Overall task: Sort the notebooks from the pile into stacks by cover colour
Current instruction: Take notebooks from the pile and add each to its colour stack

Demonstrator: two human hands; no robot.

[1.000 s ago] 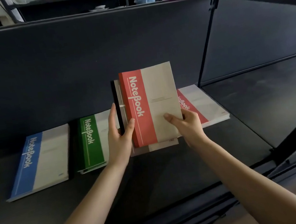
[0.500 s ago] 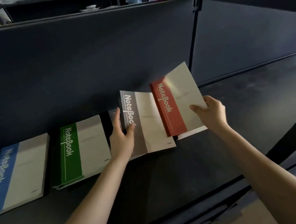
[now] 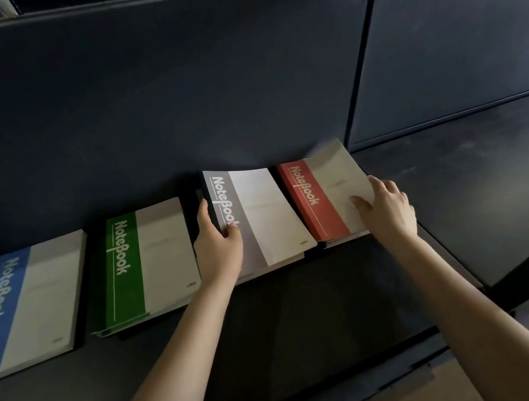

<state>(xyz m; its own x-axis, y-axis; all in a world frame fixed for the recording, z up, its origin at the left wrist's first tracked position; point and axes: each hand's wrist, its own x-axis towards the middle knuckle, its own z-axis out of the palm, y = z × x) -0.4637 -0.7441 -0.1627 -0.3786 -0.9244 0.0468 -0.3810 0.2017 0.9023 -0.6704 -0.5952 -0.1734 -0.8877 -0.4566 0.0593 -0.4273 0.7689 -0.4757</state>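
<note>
Four groups of notebooks lie in a row on the dark shelf [image 3: 311, 331]. At the far left is a blue notebook [image 3: 23, 307], then a green stack [image 3: 148, 263]. In the middle, my left hand [image 3: 218, 245] grips the spine side of the pile, whose top cover is grey [image 3: 255, 215] and tilted up. To the right, my right hand [image 3: 385, 209] holds the right edge of a red notebook [image 3: 321, 198], thumb on the cover, as it lies on the red stack.
A dark back panel [image 3: 170, 94] rises straight behind the notebooks. A vertical post [image 3: 358, 57] divides it from a second bay with a bare shelf surface [image 3: 478, 183] to the right. The shelf's front edge runs below my forearms.
My right hand carried the red notebook off the pile, rightward and down onto the red stack. The grey cover is now exposed on the pile. My left hand kept its grip.
</note>
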